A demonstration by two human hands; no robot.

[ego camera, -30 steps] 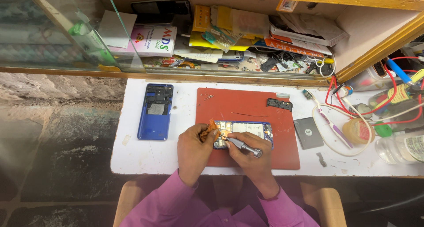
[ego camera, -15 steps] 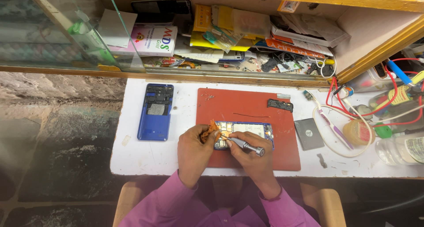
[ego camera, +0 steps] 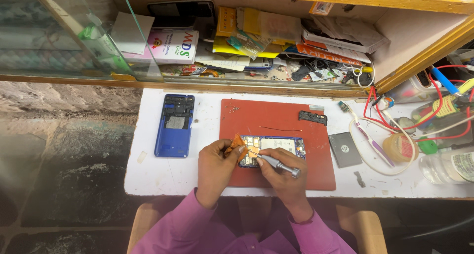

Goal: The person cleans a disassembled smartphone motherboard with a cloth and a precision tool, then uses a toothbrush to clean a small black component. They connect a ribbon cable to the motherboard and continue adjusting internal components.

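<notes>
Two bare hands work over an opened smartphone (ego camera: 271, 150) that lies face down near the front edge of a red repair mat (ego camera: 276, 120) on a white worktop (ego camera: 148, 175). The step in hand looks like unscrewing or prying parts from the exposed circuit board. The left hand (ego camera: 215, 167) is closed, pinching a small orange pick (ego camera: 237, 144) at the phone's left end. The right hand (ego camera: 281, 172) grips a slim metal screwdriver (ego camera: 279, 165), its tip resting on the board. The next move likely calls for a steady, light push with the tip while the left hand keeps the phone from sliding.

From largest to smallest: a glass pane (ego camera: 74, 31) stands at the upper left. Behind the worktop, a shelf holds a white box with a pink and red label (ego camera: 168, 46), yellow packets (ego camera: 237, 29) beside it, and a heap of flat white and red-edged packages (ego camera: 335, 41) to the right. A blue phone back cover (ego camera: 174, 125) lies left of the mat, well apart from the hands. At the far right lies a clear bottle with a pale label (ego camera: 449, 165). Near it sits a round yellowish tub (ego camera: 399, 146). A dark grey square card (ego camera: 344, 149) lies just beside the mat's right edge. A small black part (ego camera: 312, 117) rests on the mat's upper right. Tiny screws (ego camera: 232, 107) sit at the mat's upper left.
</notes>
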